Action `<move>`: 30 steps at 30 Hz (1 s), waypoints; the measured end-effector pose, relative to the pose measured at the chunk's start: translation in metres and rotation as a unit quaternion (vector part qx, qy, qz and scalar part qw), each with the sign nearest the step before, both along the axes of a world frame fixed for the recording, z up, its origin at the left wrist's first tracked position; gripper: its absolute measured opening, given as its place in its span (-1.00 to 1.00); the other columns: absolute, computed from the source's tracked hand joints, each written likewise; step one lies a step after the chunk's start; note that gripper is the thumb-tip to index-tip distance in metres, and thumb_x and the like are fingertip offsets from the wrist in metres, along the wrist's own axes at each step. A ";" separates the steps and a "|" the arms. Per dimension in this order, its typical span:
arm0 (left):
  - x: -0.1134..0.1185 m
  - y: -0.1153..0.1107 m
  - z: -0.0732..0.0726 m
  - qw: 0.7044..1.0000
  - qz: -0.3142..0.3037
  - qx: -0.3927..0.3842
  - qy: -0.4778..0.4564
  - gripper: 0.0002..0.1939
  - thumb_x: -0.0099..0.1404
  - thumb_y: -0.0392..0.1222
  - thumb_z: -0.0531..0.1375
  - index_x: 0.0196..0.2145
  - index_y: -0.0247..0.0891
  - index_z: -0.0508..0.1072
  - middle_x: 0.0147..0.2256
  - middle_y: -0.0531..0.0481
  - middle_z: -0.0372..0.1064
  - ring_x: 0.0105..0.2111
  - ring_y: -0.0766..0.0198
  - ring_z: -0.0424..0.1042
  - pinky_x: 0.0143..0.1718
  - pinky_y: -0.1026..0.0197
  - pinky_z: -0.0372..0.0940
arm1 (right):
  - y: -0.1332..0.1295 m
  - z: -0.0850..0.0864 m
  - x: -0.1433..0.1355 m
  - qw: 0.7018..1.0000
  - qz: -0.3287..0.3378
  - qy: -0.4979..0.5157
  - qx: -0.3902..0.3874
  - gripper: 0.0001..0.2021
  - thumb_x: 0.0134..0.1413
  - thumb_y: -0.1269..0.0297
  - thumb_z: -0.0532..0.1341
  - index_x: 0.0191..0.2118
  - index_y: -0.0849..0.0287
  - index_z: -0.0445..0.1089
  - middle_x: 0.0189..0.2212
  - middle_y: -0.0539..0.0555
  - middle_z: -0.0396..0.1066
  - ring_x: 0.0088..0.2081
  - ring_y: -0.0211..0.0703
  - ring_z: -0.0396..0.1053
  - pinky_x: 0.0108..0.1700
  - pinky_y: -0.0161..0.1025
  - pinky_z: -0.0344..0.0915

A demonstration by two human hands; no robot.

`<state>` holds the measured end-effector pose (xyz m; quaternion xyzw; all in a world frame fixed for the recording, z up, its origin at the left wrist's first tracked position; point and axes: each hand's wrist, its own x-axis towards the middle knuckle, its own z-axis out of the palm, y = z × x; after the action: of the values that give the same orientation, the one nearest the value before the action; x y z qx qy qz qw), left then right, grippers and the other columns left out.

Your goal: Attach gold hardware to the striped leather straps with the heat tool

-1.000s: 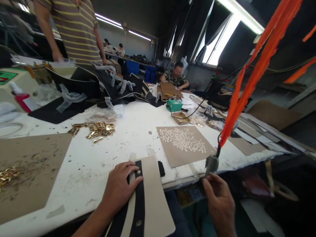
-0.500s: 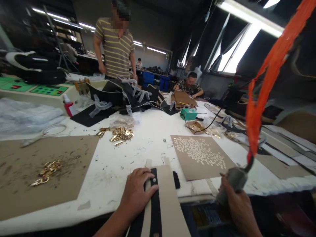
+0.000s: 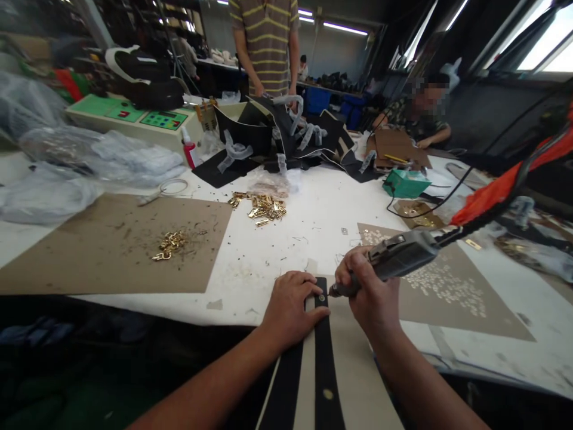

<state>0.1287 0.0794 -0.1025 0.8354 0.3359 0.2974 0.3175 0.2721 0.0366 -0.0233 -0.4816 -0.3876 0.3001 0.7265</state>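
My right hand (image 3: 375,295) is closed around a grey electric screwdriver (image 3: 405,254), its tip angled down to the left, close beside a small round metal piece (image 3: 322,298) near the far end of a black strap (image 3: 324,358). Whether the tip touches anything, I cannot tell. With fingers and thumb around that strap end, my left hand (image 3: 286,307) holds it down. The strap lies along a beige panel (image 3: 358,364). A second round metal spot (image 3: 328,394) shows on the strap nearer to me. From the screwdriver's back a dark cord (image 3: 492,221) runs up right beside orange wrapping (image 3: 487,194).
Gold metal pieces lie on a brown board (image 3: 120,263) at left and in a pile (image 3: 267,208). Small pale pieces cover the right board (image 3: 496,322). A green box (image 3: 406,183) and black sheets (image 3: 268,134) are farther back. Two people (image 3: 265,45) (image 3: 430,113) are across the table.
My right hand has brought the screwdriver from the lower right in to the strap end. My left hand still holds the strap. The view has swung, so the scene sits farther right.
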 end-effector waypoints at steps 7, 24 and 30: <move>-0.001 0.000 0.001 1.000 -0.008 -0.012 0.005 -0.67 0.07 -0.10 0.53 -0.21 -0.08 0.58 0.00 0.02 0.49 0.08 0.01 0.38 0.12 -0.10 0.20 | 0.005 -0.017 0.000 0.998 0.002 -0.056 -0.032 -0.69 0.20 0.10 0.35 -0.40 0.11 0.26 -0.59 -0.12 0.21 -0.60 -0.30 0.20 -0.52 -0.28 0.21; -0.001 0.002 -0.002 1.000 -0.020 -0.016 0.013 -0.67 0.11 -0.05 0.51 -0.18 -0.06 0.57 0.03 0.04 0.47 0.11 0.01 0.35 0.14 -0.11 0.18 | 0.004 -0.023 0.004 0.993 0.057 -0.091 -0.054 -0.70 0.22 0.22 0.30 -0.48 0.12 0.24 -0.56 -0.07 0.22 -0.55 -0.26 0.22 -0.47 -0.24 0.21; -0.001 0.002 -0.001 0.999 -0.028 -0.019 0.021 -0.67 0.14 -0.06 0.48 -0.15 -0.06 0.56 0.05 0.03 0.46 0.14 -0.01 0.33 0.16 -0.13 0.18 | 0.006 -0.025 0.005 0.988 0.074 -0.116 -0.065 -0.74 0.19 0.23 0.31 -0.47 0.12 0.28 -0.50 -0.02 0.26 -0.45 -0.21 0.25 -0.38 -0.21 0.27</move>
<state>0.1277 0.0811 -0.1038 0.8443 0.3249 0.2643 0.3343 0.2770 0.0422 -0.0478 -0.5294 -0.4834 0.3198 0.6195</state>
